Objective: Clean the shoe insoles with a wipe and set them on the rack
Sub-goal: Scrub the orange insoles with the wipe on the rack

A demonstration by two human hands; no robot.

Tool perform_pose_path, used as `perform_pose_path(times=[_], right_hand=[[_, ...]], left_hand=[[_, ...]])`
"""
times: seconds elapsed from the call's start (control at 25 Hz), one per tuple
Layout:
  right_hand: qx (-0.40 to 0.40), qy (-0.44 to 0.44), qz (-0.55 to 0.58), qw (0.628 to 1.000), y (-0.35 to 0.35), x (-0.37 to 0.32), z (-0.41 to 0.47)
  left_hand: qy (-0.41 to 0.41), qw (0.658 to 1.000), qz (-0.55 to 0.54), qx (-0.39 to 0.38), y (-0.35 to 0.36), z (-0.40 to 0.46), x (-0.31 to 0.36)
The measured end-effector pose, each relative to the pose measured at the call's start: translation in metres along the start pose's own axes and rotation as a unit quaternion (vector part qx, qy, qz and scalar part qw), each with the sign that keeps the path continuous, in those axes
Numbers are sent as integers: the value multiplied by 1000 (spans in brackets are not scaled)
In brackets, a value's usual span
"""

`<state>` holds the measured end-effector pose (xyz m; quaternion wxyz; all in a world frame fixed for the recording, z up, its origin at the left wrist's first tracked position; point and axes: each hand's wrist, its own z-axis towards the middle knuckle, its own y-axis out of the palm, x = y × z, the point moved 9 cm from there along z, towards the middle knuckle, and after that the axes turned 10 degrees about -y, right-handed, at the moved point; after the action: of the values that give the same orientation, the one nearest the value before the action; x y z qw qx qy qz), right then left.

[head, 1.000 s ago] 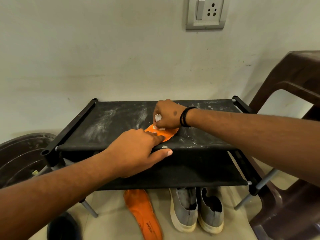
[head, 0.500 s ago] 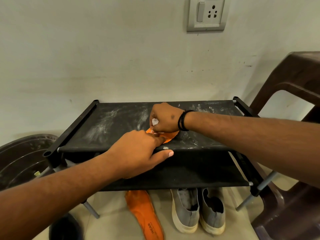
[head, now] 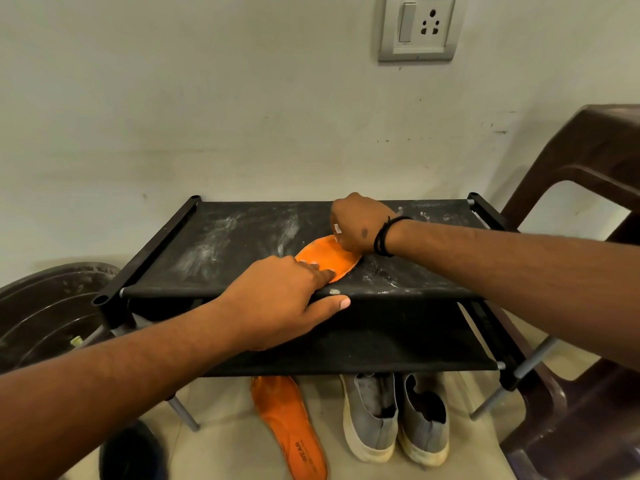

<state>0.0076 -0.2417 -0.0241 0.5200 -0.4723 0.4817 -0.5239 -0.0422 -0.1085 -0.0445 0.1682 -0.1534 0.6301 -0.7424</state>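
Note:
An orange insole (head: 327, 258) lies on the dusty black top shelf of the shoe rack (head: 214, 244). My left hand (head: 277, 299) presses its near end down with straight fingers, thumb along the shelf's front edge. My right hand (head: 358, 223) grips a small white wipe (head: 336, 229) and rubs it on the insole's far end. A second orange insole (head: 289, 426) lies on the floor under the rack.
A pair of grey slip-on shoes (head: 396, 415) stands on the floor beneath the rack. A brown plastic chair (head: 585, 209) is close on the right. A dark round tub (head: 41, 306) sits at the left. The wall with a switch socket (head: 419, 27) is right behind.
My right hand with the wipe has slid farther along the insole, uncovering more orange. My left hand has stayed pressing the near end.

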Motion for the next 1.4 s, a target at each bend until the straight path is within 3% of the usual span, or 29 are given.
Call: perform_pose_path(times=[0.16, 0.28, 0.44, 0.56, 0.8, 0.92, 1.2, 1.4], right_hand=[[-13, -93, 109, 990, 4, -39, 4], [-32, -159, 95, 982, 6, -62, 2], [-26, -79, -12, 996, 2, -15, 11], [-47, -30, -11, 998, 1, 11, 14], [-35, -109, 83, 990, 6, -29, 20], [-34, -153, 78, 984, 6, -47, 21], [-80, -45, -3, 996, -1, 27, 14], [-99, -44, -32, 994, -1, 30, 14]], left_hand=[[-4, 1000, -4, 0, -2, -1, 2], [-12, 1000, -14, -1, -6, -2, 3], [-6, 1000, -4, -4, -3, -1, 1], [-3, 1000, 0, -8, 0, -1, 2], [-3, 1000, 2, -2, 0, 0, 1], [2, 1000, -1, 5, -2, 0, 1], [-3, 1000, 5, -17, -1, 0, 4], [-2, 1000, 9, -12, 0, 0, 3]])
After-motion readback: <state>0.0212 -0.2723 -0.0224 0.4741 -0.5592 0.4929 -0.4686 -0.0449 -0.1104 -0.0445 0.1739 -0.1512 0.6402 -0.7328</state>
